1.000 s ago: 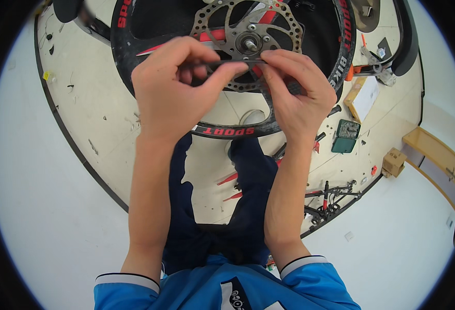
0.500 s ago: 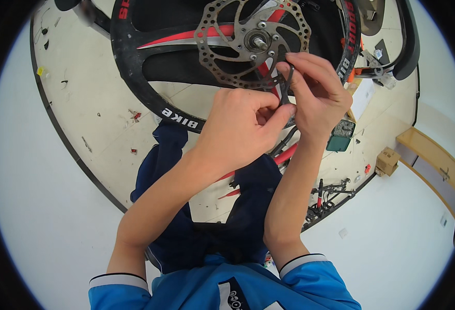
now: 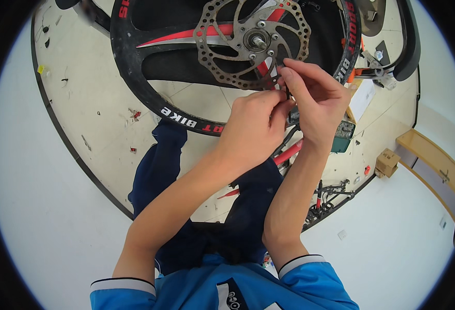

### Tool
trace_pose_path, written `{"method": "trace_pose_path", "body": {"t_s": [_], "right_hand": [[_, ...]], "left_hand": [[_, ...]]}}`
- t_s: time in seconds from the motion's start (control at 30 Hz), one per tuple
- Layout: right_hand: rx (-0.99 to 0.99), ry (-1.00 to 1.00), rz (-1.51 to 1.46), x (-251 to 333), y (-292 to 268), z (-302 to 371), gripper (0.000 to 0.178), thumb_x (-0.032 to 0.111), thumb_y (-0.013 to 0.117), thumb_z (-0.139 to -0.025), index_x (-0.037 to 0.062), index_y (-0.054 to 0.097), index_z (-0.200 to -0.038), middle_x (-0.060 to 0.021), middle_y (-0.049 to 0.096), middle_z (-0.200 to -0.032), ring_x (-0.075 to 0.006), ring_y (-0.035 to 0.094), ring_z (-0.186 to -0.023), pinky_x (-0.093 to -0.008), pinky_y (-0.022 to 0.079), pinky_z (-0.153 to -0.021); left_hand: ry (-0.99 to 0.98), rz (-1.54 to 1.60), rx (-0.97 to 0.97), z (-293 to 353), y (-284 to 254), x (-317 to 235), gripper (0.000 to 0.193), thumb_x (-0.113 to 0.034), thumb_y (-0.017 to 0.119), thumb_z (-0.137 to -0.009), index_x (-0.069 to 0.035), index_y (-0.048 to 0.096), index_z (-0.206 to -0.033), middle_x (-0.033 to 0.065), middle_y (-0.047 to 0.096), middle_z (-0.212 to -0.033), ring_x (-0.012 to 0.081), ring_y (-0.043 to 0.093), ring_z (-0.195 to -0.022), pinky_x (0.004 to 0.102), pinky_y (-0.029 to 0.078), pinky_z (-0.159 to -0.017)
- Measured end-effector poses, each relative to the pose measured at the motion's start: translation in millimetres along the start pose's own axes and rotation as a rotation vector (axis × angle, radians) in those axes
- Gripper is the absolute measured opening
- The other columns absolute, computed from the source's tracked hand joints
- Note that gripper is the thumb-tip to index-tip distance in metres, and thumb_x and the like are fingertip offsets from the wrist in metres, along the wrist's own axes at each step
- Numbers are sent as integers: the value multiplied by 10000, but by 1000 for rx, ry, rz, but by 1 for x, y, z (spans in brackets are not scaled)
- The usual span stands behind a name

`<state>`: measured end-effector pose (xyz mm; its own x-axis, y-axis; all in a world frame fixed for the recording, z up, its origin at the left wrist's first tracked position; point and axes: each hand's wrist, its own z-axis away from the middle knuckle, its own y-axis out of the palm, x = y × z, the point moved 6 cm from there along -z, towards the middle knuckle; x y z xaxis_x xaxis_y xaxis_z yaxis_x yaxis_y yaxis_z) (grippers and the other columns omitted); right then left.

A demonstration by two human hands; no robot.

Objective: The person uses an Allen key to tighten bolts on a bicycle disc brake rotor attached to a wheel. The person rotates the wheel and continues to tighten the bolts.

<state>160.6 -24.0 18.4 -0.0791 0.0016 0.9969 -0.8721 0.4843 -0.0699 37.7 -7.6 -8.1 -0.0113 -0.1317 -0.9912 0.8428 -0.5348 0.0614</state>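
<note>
Left hand (image 3: 258,120) has shifted nearer the right hand (image 3: 318,106), both pinching a dark tool (image 3: 288,94); beyond my fingers (image 3: 286,74), the disc (image 3: 245,29) sits mounted, its bolts' (image 3: 261,24) tightness unclear.

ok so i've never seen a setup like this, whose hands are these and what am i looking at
A wide camera worn on the head looks down, which is why straight edges bend. No robot here: these are the wearer's own bare left hand and right hand. Both seem to pinch a thin dark piece, too small to identify. Beyond it is a black wheel with a metal brake disc. On the floor lie a green box, a cardboard box and scattered small bits.
</note>
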Motion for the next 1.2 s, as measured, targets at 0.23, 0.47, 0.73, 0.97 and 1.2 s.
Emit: {"method": "trace_pose_path", "body": {"t_s": [0.23,0.47,0.73,0.97,1.2], "right_hand": [[-13,20,36,1,6,-1,131,-56,744,-830,-42,761,-959,-89,743,-872,-114,691,-772,-223,541,-702],[-12,-22,36,-1,6,-3,137,-48,741,-841,-47,755,-978,-96,749,-888,-122,700,-785,-223,547,-716],[-18,-1,44,-4,7,-4,147,-43,734,-853,-48,750,-999,-96,752,-889,-114,700,-779,-218,546,-710],[-25,9,39,-5,10,-6,165,-28,737,-855,-40,750,-1019,-89,751,-888,-106,700,-780,-219,548,-709],[-38,31,45,-5,10,-7,159,-24,751,-841,-28,751,-1000,-68,747,-875,-89,688,-756,-206,537,-682]], "left_hand": [[-49,58,-1,-3,6,4,95,-10,577,-898,58,642,-882,206,668,-731,381,657,-640,424,503,-600],[-28,44,-14,-7,4,-3,99,-9,566,-900,51,641,-875,196,673,-736,377,662,-649,416,507,-606],[-92,83,5,-9,5,5,112,-35,576,-904,50,645,-880,208,665,-724,380,656,-645,414,494,-600],[-200,7,112,-12,-12,7,161,-89,609,-897,55,643,-835,193,623,-645,344,627,-568,391,462,-548],[-132,-308,104,-16,-70,-23,156,-108,652,-952,28,681,-881,-38,546,-657,24,432,-578,212,318,-504]]}}
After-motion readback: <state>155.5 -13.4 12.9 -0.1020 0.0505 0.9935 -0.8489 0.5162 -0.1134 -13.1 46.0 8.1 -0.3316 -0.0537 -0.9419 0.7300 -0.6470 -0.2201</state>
